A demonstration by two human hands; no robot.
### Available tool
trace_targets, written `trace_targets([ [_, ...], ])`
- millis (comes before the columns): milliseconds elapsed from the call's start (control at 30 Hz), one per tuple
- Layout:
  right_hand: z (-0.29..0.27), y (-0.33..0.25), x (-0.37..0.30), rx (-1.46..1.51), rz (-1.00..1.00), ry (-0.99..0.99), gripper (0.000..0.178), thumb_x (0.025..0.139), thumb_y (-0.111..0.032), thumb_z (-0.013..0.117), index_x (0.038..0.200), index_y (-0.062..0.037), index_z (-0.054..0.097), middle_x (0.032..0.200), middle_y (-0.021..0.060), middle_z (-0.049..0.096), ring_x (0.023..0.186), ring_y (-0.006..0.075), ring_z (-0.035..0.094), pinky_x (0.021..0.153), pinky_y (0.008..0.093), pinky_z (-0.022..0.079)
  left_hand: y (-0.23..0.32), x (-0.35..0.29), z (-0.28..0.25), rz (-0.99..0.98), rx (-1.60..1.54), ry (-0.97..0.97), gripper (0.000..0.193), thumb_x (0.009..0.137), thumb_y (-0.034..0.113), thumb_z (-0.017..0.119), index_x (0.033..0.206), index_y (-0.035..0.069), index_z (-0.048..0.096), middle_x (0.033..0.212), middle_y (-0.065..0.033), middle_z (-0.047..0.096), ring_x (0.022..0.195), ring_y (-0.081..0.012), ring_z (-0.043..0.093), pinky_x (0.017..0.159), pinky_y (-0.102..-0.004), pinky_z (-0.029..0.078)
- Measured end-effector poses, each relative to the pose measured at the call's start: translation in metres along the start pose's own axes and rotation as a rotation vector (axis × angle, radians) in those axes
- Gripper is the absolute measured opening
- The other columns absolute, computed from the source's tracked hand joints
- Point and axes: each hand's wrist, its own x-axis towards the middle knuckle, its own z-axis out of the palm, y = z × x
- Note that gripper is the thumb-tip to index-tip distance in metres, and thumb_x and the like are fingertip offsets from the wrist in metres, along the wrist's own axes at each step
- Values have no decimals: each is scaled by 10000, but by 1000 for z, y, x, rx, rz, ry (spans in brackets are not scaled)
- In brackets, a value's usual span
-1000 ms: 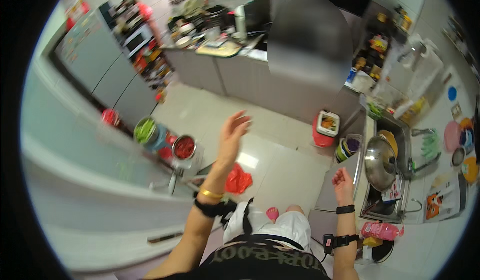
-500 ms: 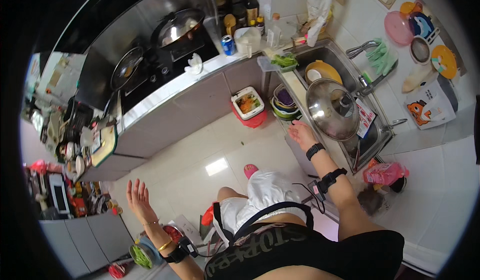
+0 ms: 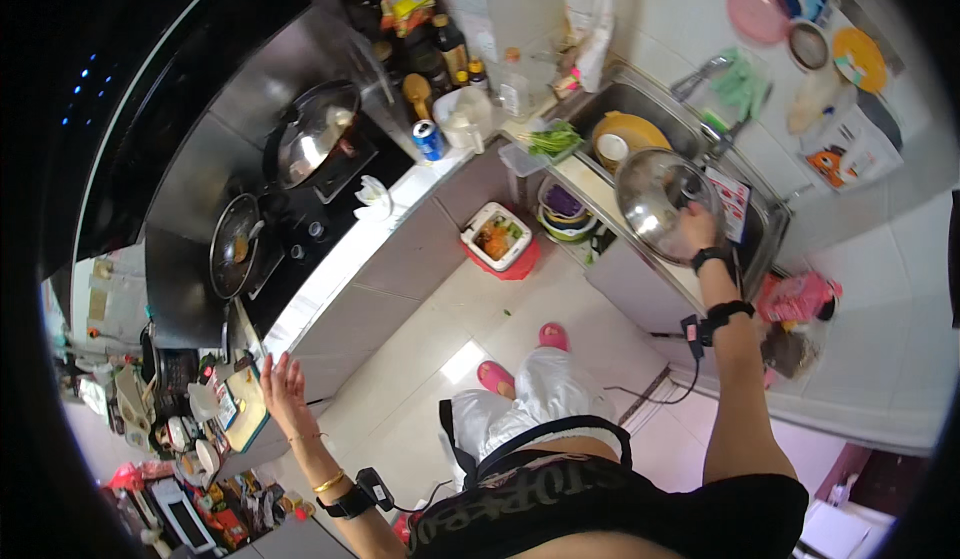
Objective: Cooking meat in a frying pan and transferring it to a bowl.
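Observation:
A round steel pot lid [image 3: 650, 194] with a dark knob lies over the divider and front edge of the sink, tilted slightly. My right hand [image 3: 698, 234] is on it, its fingers closed at the knob, which they partly hide. My left hand [image 3: 285, 394] hangs in the air at the left, fingers stretched out and holding nothing. It is nearest to the cutting board [image 3: 247, 414] on the counter. Behind the lid, a yellow basin [image 3: 648, 131] with a small white cup [image 3: 611, 147] sits in the sink [image 3: 612, 99].
A plastic box of green vegetables [image 3: 552, 139] stands left of the sink, near a blue can [image 3: 428, 141]. On the stove are a lidded wok [image 3: 315, 139] and a frying pan [image 3: 235, 244]. A white-rimmed bin [image 3: 498, 239] with food scraps is on the floor.
My right hand has moved from in front of the counter up and right onto the pot lid. My left hand stays open. The view has shifted as I turned and stepped nearer the sink.

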Motion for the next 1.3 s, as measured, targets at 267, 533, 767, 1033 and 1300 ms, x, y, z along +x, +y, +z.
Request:
trace_targets([
  [267, -56, 107, 61, -504, -27, -219, 445, 899, -276, 546, 1234, 16, 514, 1221, 291, 536, 1140, 431, 509, 958, 474, 414, 22, -54, 39, -51, 45, 0, 427, 924, 157, 545, 1323, 41, 449, 1192, -141, 597, 937, -174, 624, 789, -252, 498],
  [533, -61, 91, 50, -616, -56, -305, 463, 874, -296, 572, 1189, 42, 548, 1157, 264, 590, 1099, 417, 542, 927, 474, 436, 48, -90, 65, -12, 128, 66, 402, 919, 87, 495, 1316, 40, 456, 1149, -112, 618, 913, -144, 642, 796, -244, 513],
  [767, -79, -24, 7, -140, -402, -309, 266, 919, -162, 560, 1134, -6, 574, 1046, 178, 598, 939, 331, 584, 823, 391, 473, 66, -38, 89, 47, 116, -112, 385, 952, 189, 527, 1296, 23, 476, 1165, -131, 613, 932, -174, 643, 828, -269, 510],
  [1033, 68, -321, -120, 335, -776, -580, 205, 904, -181, 595, 998, -4, 638, 846, 171, 633, 748, 286, 630, 682, 343, 489, 72, 161, 156, 83, 230, -209, 374, 920, 213, 575, 1195, -40, 556, 1021, -100, 640, 889, -153, 631, 786, -259, 525],
  [1300, 207, -401, -143, -28, -799, -392, 336, 866, -199, 602, 1099, 41, 560, 985, 246, 609, 890, 417, 602, 753, 456, 505, 26, 272, 273, 2, 566, -491, 576, 799, 430, 626, 1032, -97, 636, 1029, -206, 665, 919, -288, 656, 797, -368, 503],
])
